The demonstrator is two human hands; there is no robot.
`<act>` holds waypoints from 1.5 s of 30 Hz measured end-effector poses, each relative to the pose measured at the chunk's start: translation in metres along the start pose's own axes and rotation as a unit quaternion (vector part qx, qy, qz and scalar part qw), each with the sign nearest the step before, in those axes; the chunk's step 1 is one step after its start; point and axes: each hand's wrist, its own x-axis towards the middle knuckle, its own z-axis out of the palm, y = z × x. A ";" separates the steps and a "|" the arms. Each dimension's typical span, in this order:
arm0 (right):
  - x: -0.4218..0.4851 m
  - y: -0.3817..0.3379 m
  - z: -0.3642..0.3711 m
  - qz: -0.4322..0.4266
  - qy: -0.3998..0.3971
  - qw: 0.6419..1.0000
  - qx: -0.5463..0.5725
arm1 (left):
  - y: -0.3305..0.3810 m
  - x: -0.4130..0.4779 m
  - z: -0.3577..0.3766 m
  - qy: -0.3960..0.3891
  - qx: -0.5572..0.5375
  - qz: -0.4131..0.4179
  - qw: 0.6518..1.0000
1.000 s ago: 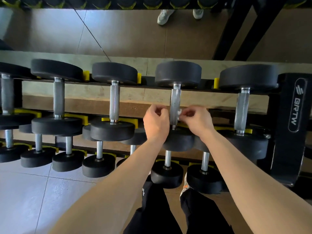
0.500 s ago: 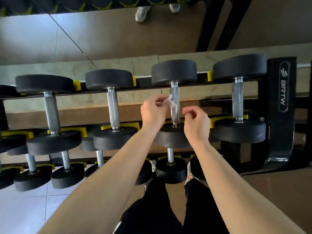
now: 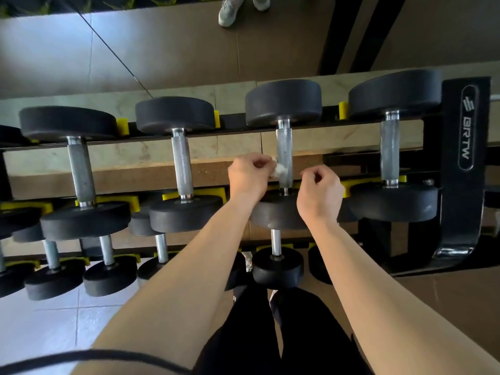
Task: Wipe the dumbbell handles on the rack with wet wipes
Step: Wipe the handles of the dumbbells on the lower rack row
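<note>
My left hand point(image 3: 250, 177) pinches a crumpled white wet wipe point(image 3: 278, 171) against the knurled dumbbell handle point(image 3: 284, 150) | my right hand point(image 3: 319, 194) hovers just beside it, fingers curled, holding nothing | that dumbbell sits on the rack point(image 3: 465, 185), top tier.

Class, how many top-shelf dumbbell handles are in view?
4: far-left handle, second handle, third handle beside the wipe, far-right handle. A fifth may hide past the left edge.

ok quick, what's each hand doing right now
Left hand: pinches the wet wipe against the dumbbell handle.
Right hand: fingers curled, nothing visible in it, just right of the handle.
</note>
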 end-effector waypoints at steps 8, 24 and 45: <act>0.001 0.001 -0.001 -0.022 -0.013 1.000 -0.002 | 0.002 -0.018 -0.009 -0.062 0.128 0.034 0.989; -0.087 -0.061 0.004 -0.300 -0.208 0.917 -0.160 | -0.014 -0.111 -0.158 0.114 0.092 -0.033 0.989; -0.130 -0.098 0.165 -0.042 0.013 0.994 -0.102 | -0.099 0.002 -0.195 -0.001 0.069 -0.034 0.997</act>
